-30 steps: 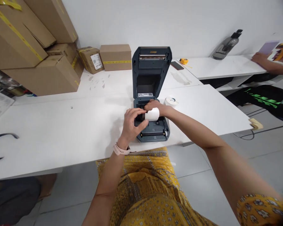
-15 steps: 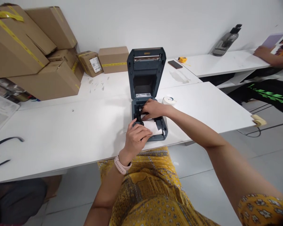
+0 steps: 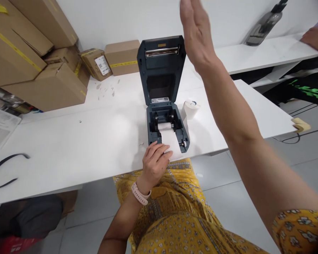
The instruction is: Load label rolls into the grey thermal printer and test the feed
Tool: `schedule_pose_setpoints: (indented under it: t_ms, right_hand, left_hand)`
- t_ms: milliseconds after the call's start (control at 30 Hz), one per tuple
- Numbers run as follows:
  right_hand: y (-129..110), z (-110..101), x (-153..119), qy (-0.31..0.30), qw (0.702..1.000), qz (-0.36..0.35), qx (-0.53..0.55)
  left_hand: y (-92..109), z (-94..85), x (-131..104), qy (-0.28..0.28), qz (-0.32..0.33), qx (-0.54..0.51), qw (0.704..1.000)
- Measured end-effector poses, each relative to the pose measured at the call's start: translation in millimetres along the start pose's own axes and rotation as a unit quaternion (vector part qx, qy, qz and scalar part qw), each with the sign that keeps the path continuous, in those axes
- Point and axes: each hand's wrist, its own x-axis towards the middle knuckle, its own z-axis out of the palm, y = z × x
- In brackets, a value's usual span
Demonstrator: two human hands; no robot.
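Observation:
A dark blue-grey label printer (image 3: 149, 123) stands on the table with its lid (image 3: 161, 63) raised. Inside it lies a white label roll (image 3: 164, 126), from which a strip of label paper (image 3: 170, 139) runs out over the front edge. My left hand (image 3: 155, 162), with a pale pink watch band (image 3: 139, 194), holds the strip at the printer's front, fingers curved over it. My right hand (image 3: 198, 40) is up beside the lid's top right corner, fingers stretched out and partly cut off by the top of the view. It holds nothing I can see.
A second label roll (image 3: 191, 109) stands right of the printer. Cardboard boxes (image 3: 123, 58) are stacked at the back left, and a black strap (image 3: 5, 165) lies on the left. A grey pump bottle (image 3: 265, 26) and another person's hand (image 3: 314, 38) are at the far right.
My right hand has left the inside of the printer and risen to the lid's top right side. My left hand stays on the paper strip at the front. The view has shifted slightly.

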Motion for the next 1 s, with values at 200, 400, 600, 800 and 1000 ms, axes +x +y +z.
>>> schedule_pose_setpoints:
  t_ms: [200, 400, 600, 800, 1000]
  right_hand:
    - [-9, -9, 20, 0.155, 0.985, -0.071, -0.030]
    - [-24, 1, -54, 0.199, 0.968, -0.146, -0.040]
    - [-21, 34, -138, 0.139, 0.975, -0.144, -0.100]
    - [-10, 56, -164, 0.138, 0.967, -0.157, -0.148]
    - [-6, 84, -176, 0.234, 0.962, -0.111, -0.082]
  left_hand:
    - [1, 11.9, -11, 0.068, 0.017, 0.025, 0.997]
    - [4, 19.8, -20, 0.130, 0.037, 0.089, 0.987]
    - [-8, 15.7, -30, 0.124, 0.074, 0.128, 0.981]
    - [-20, 15.3, -42, 0.132, 0.085, 0.108, 0.982]
    - [-25, 27.5, -33, 0.116, 0.034, 0.116, 0.986]
